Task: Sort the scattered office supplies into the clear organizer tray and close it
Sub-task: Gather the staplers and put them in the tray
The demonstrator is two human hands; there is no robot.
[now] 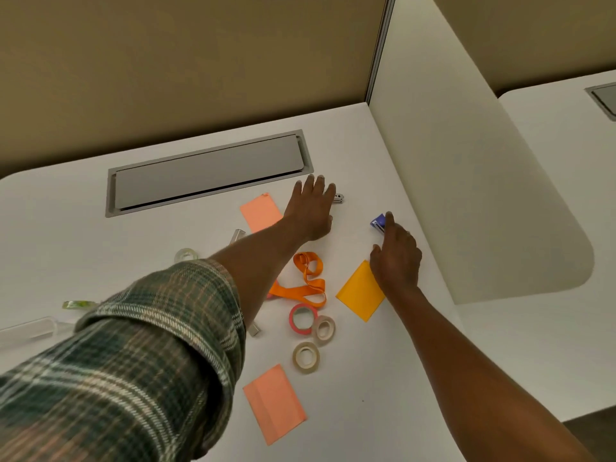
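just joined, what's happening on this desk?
A person is gathering scattered supplies. The left hand, fingers straight, reaches over a small metal item; the right hand touches a small blue item. Tape rolls, orange ribbon and sticky-note pads lie loose on the desk.

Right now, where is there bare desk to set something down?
Near right: bare desk between the lower pink note, the yellow note and the right forearm. Far left: between the hatch, the clear roll and the green roll. Crowded in the middle: ribbon, pink roll, beige rolls.
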